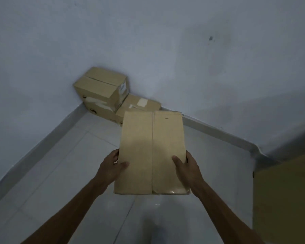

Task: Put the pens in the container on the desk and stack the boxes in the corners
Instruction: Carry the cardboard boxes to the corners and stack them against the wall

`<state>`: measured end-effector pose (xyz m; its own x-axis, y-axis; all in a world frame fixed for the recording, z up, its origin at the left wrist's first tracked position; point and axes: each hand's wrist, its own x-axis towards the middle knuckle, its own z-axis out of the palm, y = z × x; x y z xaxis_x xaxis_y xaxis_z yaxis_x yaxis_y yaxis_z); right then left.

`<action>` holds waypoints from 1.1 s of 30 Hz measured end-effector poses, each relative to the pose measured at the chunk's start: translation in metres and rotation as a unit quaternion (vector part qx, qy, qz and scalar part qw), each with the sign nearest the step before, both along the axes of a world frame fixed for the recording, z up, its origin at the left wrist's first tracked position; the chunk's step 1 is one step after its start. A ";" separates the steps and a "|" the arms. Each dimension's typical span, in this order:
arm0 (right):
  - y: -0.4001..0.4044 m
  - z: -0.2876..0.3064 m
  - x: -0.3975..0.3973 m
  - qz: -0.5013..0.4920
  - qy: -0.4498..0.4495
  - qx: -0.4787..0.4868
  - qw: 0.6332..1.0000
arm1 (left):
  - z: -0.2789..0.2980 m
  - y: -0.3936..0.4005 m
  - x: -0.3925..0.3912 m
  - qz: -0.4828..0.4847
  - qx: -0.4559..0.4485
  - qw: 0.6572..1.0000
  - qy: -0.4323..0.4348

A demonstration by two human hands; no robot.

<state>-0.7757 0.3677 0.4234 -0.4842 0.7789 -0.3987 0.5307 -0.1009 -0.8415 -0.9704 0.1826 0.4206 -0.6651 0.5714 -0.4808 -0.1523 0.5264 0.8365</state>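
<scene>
I hold a long, flat cardboard box (151, 150) out in front of me above the floor, its taped seam running away from me. My left hand (113, 166) grips its left edge with the thumb on top. My right hand (187, 168) grips the right edge the same way. In the room's corner ahead stand two more cardboard boxes: a larger bottom box (139, 107) on the floor and a smaller box (102, 88) stacked on its left part against the wall. No pens or container are in view.
Pale blue walls meet at the corner, with a grey skirting (218, 128) along the tiled floor (60, 164). A yellowish wooden panel (285, 199), perhaps a door or cabinet, stands at the right edge. Light is dim.
</scene>
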 end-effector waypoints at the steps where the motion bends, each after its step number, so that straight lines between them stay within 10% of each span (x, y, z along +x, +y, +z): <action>1: 0.014 -0.003 -0.020 0.005 -0.001 0.003 1.000 | -0.002 0.012 -0.018 0.001 0.000 1.000 0.003; 19: 0.249 -0.158 -0.324 0.080 -0.059 -0.022 0.995 | -0.148 0.222 -0.284 0.077 -0.031 0.996 -0.018; 33: 0.271 -0.211 -0.364 0.081 -0.073 -0.015 0.994 | -0.210 0.241 -0.308 0.119 -0.055 0.991 -0.036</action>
